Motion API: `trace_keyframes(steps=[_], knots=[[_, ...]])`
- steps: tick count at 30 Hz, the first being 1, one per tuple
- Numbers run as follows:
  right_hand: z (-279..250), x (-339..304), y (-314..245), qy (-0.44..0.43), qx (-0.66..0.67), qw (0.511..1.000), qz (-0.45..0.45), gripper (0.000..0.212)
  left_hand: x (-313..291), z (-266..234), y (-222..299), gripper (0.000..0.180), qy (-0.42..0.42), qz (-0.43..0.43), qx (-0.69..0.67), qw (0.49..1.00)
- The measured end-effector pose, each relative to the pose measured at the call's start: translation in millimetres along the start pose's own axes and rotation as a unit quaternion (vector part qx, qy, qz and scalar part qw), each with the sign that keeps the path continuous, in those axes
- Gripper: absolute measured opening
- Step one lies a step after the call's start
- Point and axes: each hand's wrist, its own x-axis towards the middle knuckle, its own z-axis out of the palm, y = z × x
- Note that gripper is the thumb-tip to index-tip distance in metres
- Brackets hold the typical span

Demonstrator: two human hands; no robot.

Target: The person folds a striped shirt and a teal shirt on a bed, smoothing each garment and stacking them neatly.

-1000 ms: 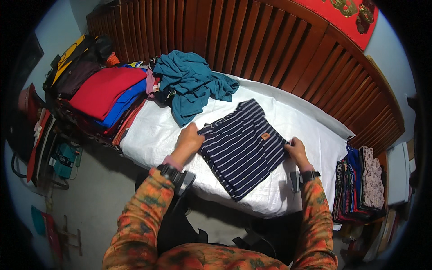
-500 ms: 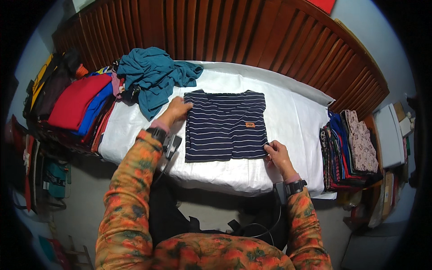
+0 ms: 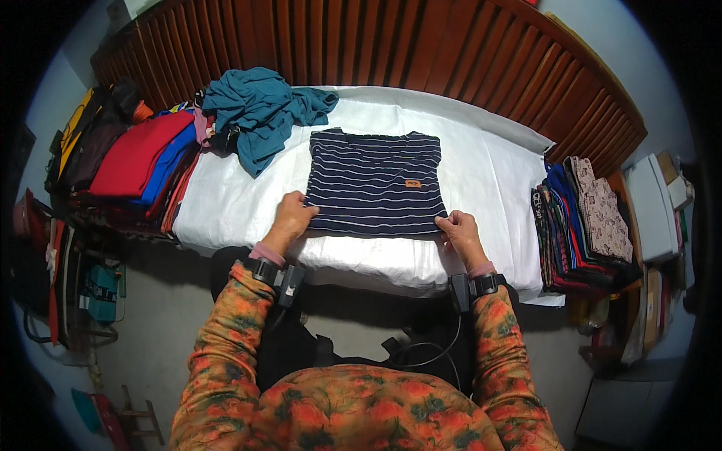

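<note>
A navy shirt with thin white stripes and a small tan patch (image 3: 376, 180) lies folded into a compact shape on the white sheet. At its near left corner my left hand (image 3: 293, 216) pinches the fabric between thumb and fingers. My right hand (image 3: 460, 231) grips the near right corner in the same way. Between the two hands the shirt's near edge runs almost straight. Just beyond the shirt to the left lies a crumpled teal garment (image 3: 252, 113), touched by neither hand.
Folded clothes, a red one (image 3: 139, 154) on top, are stacked at the left end of the white sheet (image 3: 492, 173). Another folded stack (image 3: 575, 225) stands at the right end. A slatted wooden headboard (image 3: 361, 45) rises along the far side.
My left hand has come from the shirt's far left side to its near left corner. The right hand still holds the near right corner. The whole view has shifted slightly.
</note>
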Motion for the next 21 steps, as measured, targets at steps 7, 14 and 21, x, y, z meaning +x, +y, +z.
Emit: trace_keyframes(steps=[7, 14, 21], knots=[[-2.7, -14.9, 0.2, -0.039, -0.010, 0.999, 0.004, 0.028, -19.1, -23.8, -20.5, 0.012, 0.051, -0.022, -0.132, 0.990], [-13.4, -18.8, -6.5, -0.098, 0.026, 0.995, 0.016, 0.019, -26.0, -19.2, -29.2, 0.018, 0.012, 0.008, -0.133, 0.991], [-16.4, -25.4, -18.3, -0.137, 0.063, 0.987, 0.062, 0.014, -25.9, -18.1, -25.9, 0.025, -0.013, -0.007, -0.064, 0.998]])
